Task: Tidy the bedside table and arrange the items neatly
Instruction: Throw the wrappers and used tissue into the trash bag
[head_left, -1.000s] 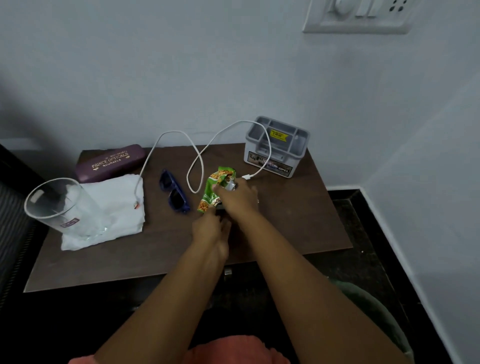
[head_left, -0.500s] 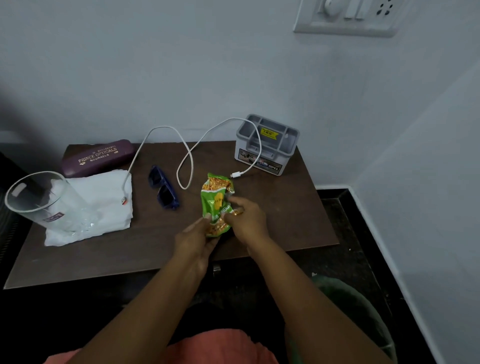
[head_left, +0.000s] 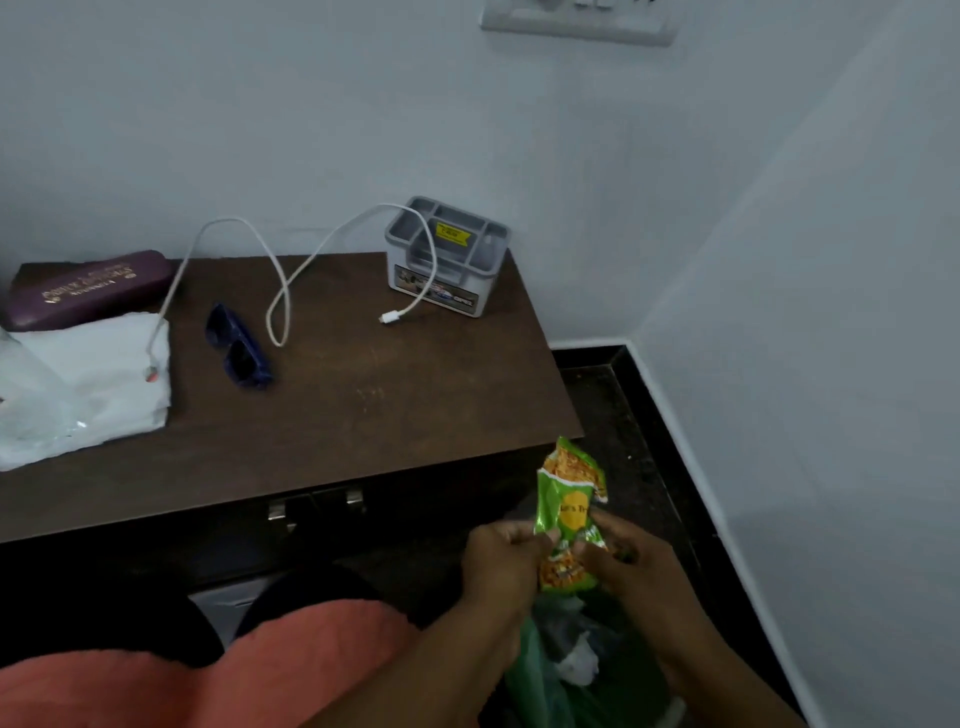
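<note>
While over bin (head_left: 525, 671), snack pkt (head_left: 569, 498) sits btwn left grip (head_left: 501, 564) & right grip (head_left: 631, 567); both pinch it.

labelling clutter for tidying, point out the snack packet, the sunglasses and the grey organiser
snack packet (head_left: 570, 493), head view, green upper half
sunglasses (head_left: 244, 358), head view, nearer dark lens
grey organiser (head_left: 462, 280), head view, front wall
</note>
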